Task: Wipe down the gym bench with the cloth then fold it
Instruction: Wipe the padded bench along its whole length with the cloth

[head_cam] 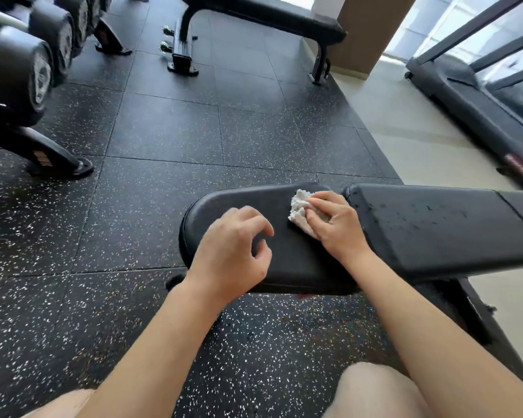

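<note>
A black padded gym bench (435, 224) runs from the middle of the view to the right edge. Its rounded seat pad (242, 200) is the near-left part, and the longer back pad lies to the right. A small crumpled white cloth (298, 206) lies on the seat pad near the gap between the pads. My right hand (335, 224) presses on the cloth with its fingers spread over it, hiding most of it. Over the seat pad's left half is my left hand (236, 251), fingers loosely curled and holding nothing.
A dumbbell rack (27, 86) with several black dumbbells stands at the left. A second flat bench (263, 19) stands at the back. A treadmill (480, 101) sits at the right on the pale floor. Speckled rubber tiles (163, 140) cover the floor. My bare knees show at the bottom.
</note>
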Tool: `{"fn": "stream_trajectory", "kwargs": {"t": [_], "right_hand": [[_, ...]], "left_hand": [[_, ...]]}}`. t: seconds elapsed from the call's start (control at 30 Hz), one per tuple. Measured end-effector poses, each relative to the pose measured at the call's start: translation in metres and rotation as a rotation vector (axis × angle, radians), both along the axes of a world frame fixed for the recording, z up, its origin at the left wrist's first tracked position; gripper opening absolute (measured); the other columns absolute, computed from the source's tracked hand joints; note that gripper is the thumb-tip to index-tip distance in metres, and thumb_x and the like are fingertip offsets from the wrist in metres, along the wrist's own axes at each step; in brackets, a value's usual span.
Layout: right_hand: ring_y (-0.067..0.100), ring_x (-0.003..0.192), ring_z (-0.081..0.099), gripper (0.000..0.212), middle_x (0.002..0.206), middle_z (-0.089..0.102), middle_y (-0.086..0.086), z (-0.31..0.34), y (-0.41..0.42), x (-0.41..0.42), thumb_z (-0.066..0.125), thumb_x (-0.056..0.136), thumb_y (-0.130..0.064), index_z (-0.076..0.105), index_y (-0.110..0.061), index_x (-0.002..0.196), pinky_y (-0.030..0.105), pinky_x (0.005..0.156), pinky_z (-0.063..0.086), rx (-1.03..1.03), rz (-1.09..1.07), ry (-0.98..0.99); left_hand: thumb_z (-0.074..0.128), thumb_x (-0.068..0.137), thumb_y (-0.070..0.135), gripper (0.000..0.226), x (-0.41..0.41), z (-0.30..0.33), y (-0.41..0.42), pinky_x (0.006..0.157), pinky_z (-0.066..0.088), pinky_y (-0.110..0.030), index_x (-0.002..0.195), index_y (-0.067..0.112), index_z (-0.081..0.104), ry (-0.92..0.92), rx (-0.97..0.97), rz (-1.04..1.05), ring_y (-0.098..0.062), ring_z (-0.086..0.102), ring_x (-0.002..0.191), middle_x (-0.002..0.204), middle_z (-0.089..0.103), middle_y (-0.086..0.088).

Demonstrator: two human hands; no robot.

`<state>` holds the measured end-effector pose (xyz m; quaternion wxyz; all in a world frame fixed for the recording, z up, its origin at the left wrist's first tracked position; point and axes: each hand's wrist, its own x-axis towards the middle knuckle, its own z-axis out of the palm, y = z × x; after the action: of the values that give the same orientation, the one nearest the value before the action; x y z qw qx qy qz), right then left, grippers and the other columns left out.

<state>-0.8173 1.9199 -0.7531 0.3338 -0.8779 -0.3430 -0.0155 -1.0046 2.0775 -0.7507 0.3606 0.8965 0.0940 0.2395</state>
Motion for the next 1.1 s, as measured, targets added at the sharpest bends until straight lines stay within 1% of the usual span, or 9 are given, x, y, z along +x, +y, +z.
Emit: {"fn": "stream_trajectory", "kwargs": {"t": [0.07,0.2,0.37,0.47,0.57,0.83,0.97,1.03,1.1], "right_hand": [[0.013,0.118,0.059,0.022,0.120,0.067,-0.003,0.001,-0.006,-0.007,0.073,0.093,-0.015,0.078,-0.010,0.113,0.019,0.109,0.040,0.012,-0.002,0.017],[0.010,0.121,0.057,0.021,0.123,0.065,-0.008,-0.004,-0.063,-0.042,0.072,0.094,-0.015,0.077,-0.013,0.114,0.021,0.109,0.041,0.035,0.040,0.034],[0.020,0.124,0.057,0.022,0.125,0.063,-0.011,-0.014,-0.126,-0.063,0.068,0.094,-0.016,0.077,-0.019,0.113,0.032,0.108,0.044,0.102,0.027,0.047],[0.020,0.121,0.058,0.019,0.122,0.064,-0.009,-0.022,-0.123,-0.051,0.069,0.094,-0.013,0.077,-0.016,0.111,0.037,0.105,0.048,0.168,0.022,0.075],[0.017,0.119,0.059,0.018,0.118,0.065,-0.007,-0.022,-0.099,-0.018,0.071,0.093,-0.012,0.078,-0.011,0.110,0.035,0.106,0.048,0.220,-0.032,0.147],[0.021,0.109,0.067,0.023,0.116,0.071,0.007,0.003,-0.005,0.086,0.067,0.093,-0.017,0.079,-0.011,0.112,0.028,0.099,0.047,0.133,-0.112,0.203],[0.022,0.112,0.065,0.021,0.119,0.069,0.005,-0.002,-0.024,0.066,0.068,0.092,-0.013,0.079,-0.008,0.110,0.027,0.105,0.046,0.174,-0.085,0.175],[0.019,0.115,0.063,0.020,0.120,0.068,-0.001,-0.011,-0.055,0.033,0.070,0.092,-0.014,0.079,-0.010,0.109,0.032,0.108,0.046,0.216,-0.070,0.159],[0.014,0.121,0.060,0.022,0.124,0.065,-0.008,-0.019,-0.091,-0.001,0.070,0.092,-0.016,0.078,-0.015,0.113,0.031,0.109,0.047,0.242,-0.064,0.184]], "left_hand": [[0.067,0.080,0.008,0.018,0.008,-0.002,-0.014,0.084,0.051,-0.044,0.095,0.016,0.073,0.015,0.066,-0.053,-0.023,0.060,0.093,0.101,0.068,0.006],[0.066,0.079,0.011,0.019,0.024,-0.002,-0.036,0.083,0.051,-0.043,0.095,0.018,0.072,0.029,0.135,-0.096,-0.021,0.059,0.091,0.101,0.067,0.008],[0.065,0.081,0.016,0.019,0.042,-0.008,-0.060,0.089,0.049,-0.043,0.098,0.021,0.071,0.063,0.207,-0.137,-0.021,0.058,0.099,0.106,0.065,0.011],[0.066,0.080,0.016,0.019,0.045,-0.021,-0.069,0.096,0.046,-0.044,0.098,0.020,0.072,0.052,0.236,-0.100,-0.021,0.059,0.104,0.109,0.065,0.010],[0.064,0.081,0.015,0.019,0.045,-0.029,-0.074,0.101,0.044,-0.041,0.098,0.019,0.073,-0.016,0.286,-0.062,-0.021,0.060,0.106,0.112,0.066,0.009],[0.065,0.080,0.017,0.020,0.047,-0.033,-0.075,0.103,0.045,-0.041,0.098,0.021,0.074,-0.057,0.320,-0.042,-0.018,0.061,0.108,0.115,0.068,0.013],[0.065,0.081,0.018,0.019,0.047,-0.032,-0.075,0.102,0.045,-0.041,0.097,0.021,0.074,-0.054,0.312,-0.042,-0.018,0.062,0.107,0.115,0.068,0.012],[0.065,0.081,0.018,0.019,0.046,-0.032,-0.075,0.101,0.045,-0.041,0.097,0.020,0.074,-0.059,0.312,-0.038,-0.019,0.062,0.106,0.114,0.069,0.011],[0.065,0.081,0.019,0.018,0.046,-0.033,-0.075,0.101,0.045,-0.038,0.097,0.020,0.075,-0.059,0.314,-0.038,-0.018,0.062,0.106,0.114,0.069,0.011]]}}
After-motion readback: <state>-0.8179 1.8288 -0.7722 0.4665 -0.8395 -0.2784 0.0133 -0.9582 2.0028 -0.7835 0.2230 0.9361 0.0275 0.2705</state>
